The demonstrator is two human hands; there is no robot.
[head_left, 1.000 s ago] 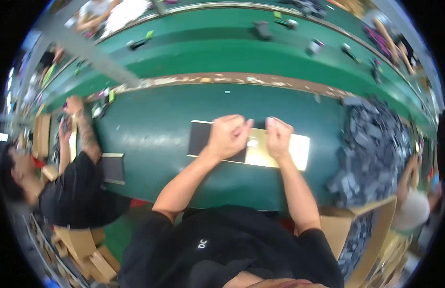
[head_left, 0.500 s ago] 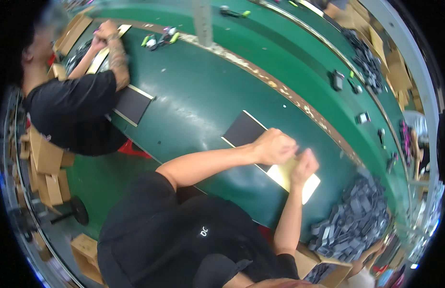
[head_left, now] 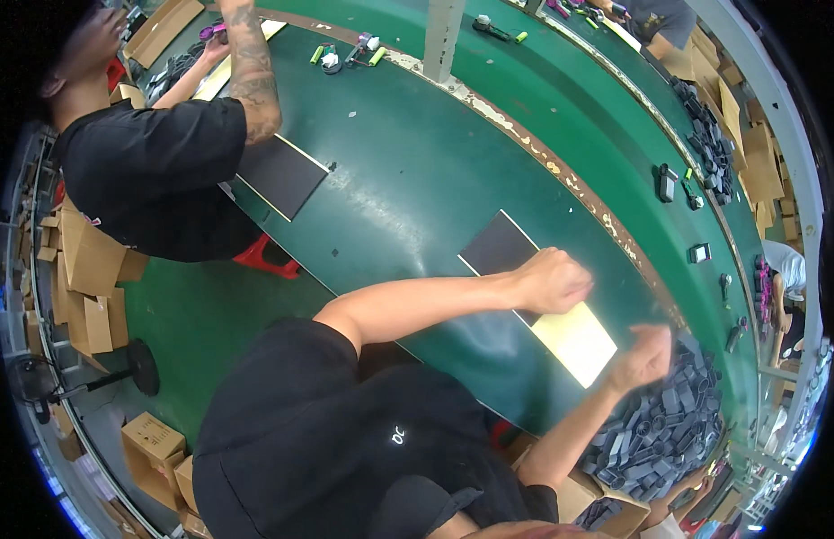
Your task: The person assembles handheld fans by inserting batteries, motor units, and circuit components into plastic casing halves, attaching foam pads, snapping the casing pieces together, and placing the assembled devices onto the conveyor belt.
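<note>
My left hand is closed in a fist above the mat on the bench. Whatever it holds, if anything, is hidden inside the fingers. Beneath it lies a mat with a dark part and a bright pale-yellow part. My right hand is off the mat's right side, at the edge of a heap of grey plastic parts. Motion smears its curled fingers, so I cannot see whether anything is in them.
A co-worker in a black shirt works at the left beside another dark mat. A metal post rises from the bench divider. Beyond, a green belt carries small devices. Cardboard boxes and a fan stand at left.
My hands were close together over the mat and are now apart. The right one has moved right to the grey heap, while the left stays over the mat. The whole view has shifted slightly.
</note>
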